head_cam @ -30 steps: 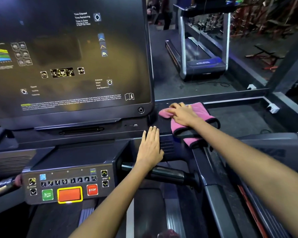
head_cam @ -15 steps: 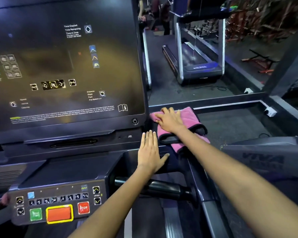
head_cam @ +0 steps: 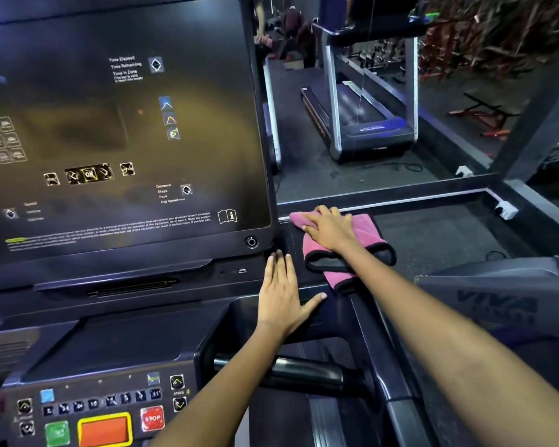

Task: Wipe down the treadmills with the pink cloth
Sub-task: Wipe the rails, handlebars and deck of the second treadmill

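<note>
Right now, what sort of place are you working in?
Most likely a gym. The right hand presses a pink cloth on a treadmill console, another treadmill stands ahead, and red racks line the back.

Landmark is the big console screen (head_cam: 120, 140). Right of its lower corner, on the treadmill's side ledge (head_cam: 292, 250): cloth (head_cam: 338, 272), with right hand (head_cam: 328, 232) flat on top. Left hand (head_cam: 283, 296) flat on the ledge just below that corner, beside the cloth. Button panel (head_cam: 94, 411) below the screen, handlebar (head_cam: 304, 374) to its right. Another treadmill (head_cam: 362, 121) well behind, right of the screen.
</note>
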